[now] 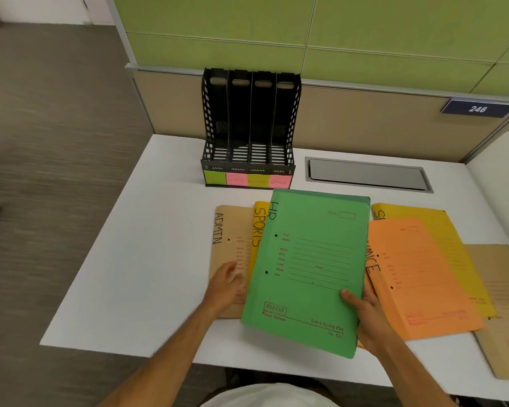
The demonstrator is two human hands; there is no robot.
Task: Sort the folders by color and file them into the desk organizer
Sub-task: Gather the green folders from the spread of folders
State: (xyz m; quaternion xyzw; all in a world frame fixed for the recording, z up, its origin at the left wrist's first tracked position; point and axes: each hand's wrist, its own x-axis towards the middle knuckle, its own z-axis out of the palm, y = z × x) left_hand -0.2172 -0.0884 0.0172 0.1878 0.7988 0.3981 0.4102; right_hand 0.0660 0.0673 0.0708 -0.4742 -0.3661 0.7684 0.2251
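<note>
At the middle of the white tabletop [135, 259] a green card folder marked HR [309, 271] is pinched at its lower right edge by the right hand [365, 315], thumb on the cover and fingers hidden beneath. Its near end hangs over the tabletop's front edge. At 9 o'clock from it the left hand [225, 283], blurred, rests with fingers loosely spread on a brown paper folder lettered ADMIN [229, 239], holding nothing. Between these 2 a yellow folder lettered SPORTS [259, 227] shows as a narrow strip. At 3 o'clock lies an orange folder [417, 277], overlapping a second yellow folder [441, 230], with another brown folder [503, 306] beyond at the right edge. At 12 o'clock stands a black perforated plastic desk organizer [250, 124] with 4 slots, all bare, each fronted by a green or pink sticky label [247, 180]. A grey cable hatch [368, 174] sits just right of it
</note>
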